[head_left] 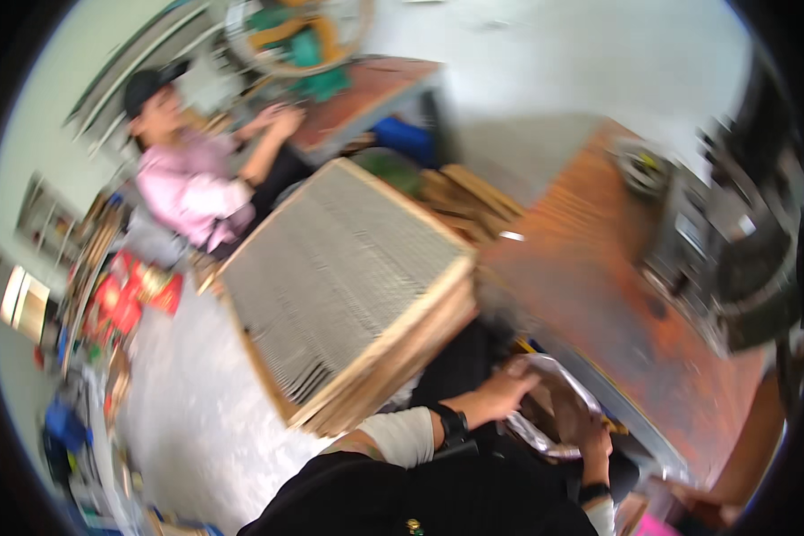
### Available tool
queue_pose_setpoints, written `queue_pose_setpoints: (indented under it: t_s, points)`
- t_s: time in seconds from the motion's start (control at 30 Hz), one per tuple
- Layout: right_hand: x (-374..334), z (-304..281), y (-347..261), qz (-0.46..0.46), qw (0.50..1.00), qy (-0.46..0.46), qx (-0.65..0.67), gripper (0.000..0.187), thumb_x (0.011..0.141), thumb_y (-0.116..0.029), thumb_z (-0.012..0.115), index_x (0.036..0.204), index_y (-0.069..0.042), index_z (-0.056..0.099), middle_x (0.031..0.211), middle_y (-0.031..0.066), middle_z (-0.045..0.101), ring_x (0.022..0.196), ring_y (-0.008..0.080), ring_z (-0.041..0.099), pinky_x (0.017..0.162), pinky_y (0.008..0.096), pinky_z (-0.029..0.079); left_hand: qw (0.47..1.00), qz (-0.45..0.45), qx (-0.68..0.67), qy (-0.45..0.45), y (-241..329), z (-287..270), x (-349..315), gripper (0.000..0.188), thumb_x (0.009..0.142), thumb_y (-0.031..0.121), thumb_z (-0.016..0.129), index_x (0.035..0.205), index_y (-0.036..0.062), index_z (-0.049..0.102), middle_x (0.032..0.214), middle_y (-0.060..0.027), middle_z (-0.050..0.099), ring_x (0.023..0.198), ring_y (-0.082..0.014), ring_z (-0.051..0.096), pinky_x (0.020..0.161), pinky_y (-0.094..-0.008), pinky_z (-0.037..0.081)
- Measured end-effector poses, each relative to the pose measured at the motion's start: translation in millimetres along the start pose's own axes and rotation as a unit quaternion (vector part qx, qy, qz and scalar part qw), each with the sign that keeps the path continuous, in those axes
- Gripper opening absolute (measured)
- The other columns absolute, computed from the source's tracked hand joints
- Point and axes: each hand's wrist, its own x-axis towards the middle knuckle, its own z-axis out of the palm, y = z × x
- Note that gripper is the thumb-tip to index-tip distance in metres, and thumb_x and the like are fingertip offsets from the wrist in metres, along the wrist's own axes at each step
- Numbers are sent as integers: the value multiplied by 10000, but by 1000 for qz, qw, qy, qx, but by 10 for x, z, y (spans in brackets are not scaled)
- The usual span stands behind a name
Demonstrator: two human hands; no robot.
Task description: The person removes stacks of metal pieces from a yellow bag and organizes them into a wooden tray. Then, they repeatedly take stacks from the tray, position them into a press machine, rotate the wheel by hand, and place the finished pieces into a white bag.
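A shiny, silvery bag-like container [556,366] with a brownish inside sits low between my hands, beside the workbench. My left hand [507,390], with a dark watch at the wrist, is closed at its near-left rim. On the opposite side, my right hand [594,439] reaches against the rim, its fingers smeared by motion and partly hidden. What lies inside the container is too blurred to name. Left of my hands stands a stack of wooden trays [420,348], the top one filled with rows of thin grey pieces [348,259].
A rust-brown workbench [563,232] carries a dark machine [715,259] at right. A co-worker in pink [183,183] sits at another bench [375,94], far left. Red bags [129,295] lie on the floor [183,393]. Another person's arm [750,447] enters at lower right.
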Motion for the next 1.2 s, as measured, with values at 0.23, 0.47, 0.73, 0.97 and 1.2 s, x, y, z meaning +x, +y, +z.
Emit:
queue_pose_setpoints:
  t_s: [0.23,0.47,0.73,0.97,1.2]
  points:
    - [-91,-243,-176,-81,980,179,38,293,705,-83,631,997,-58,627,1169,232,523,1118,440,459,943,492,396,911,-173,121,354,-262,-1841,-2064,206,746,43,629,951,26,619,938,-127,639,878,-296,605,767,-374,490]
    - [-79,-602,-427,-302,920,172,183,198,707,12,592,903,7,611,980,202,576,884,380,562,773,418,467,752,-389,60,529,-1072,-2566,-3095,243,758,38,651,995,-4,613,880,-148,645,810,-286,627,713,-343,497]
    - [-166,-1297,-970,-359,916,105,147,285,680,15,625,964,-5,605,1015,192,568,924,379,555,792,431,463,939,-238,105,223,-349,-2243,-2725,526,604,271,809,1017,30,590,960,-120,555,922,-317,541,811,-380,463]
    - [-117,-1569,-1324,-394,904,123,114,353,646,10,661,994,-22,612,1048,169,568,955,370,546,827,426,467,926,-255,144,239,-268,-2127,-2702,623,533,225,832,1065,44,564,1067,-131,522,1018,-330,495,875,-386,428]
    - [-176,-1646,-1389,-415,890,144,122,304,653,4,666,953,-20,620,1053,167,572,971,360,545,837,420,463,896,-320,221,216,-146,-2028,-2565,669,525,160,792,1117,-2,526,1121,-183,510,1047,-359,498,907,-403,420]
